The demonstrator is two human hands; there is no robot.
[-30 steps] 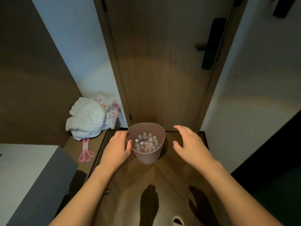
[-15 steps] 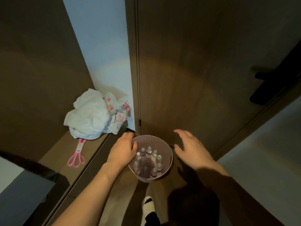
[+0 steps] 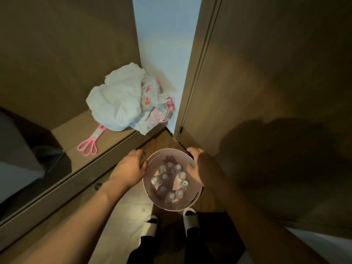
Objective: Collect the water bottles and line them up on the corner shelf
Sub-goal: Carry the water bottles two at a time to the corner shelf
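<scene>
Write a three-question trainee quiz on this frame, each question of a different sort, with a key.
1. True or false: the water bottles stand upright inside the pink basket.
2. Multiple choice: where does the white bundle of bags lie? A) in the basket B) on the low ledge by the wall corner C) on the person's feet
3. Fill in: the left hand and right hand are at opposite sides of the basket's ____.

Key: 1 true; 2 B; 3 rim
</scene>
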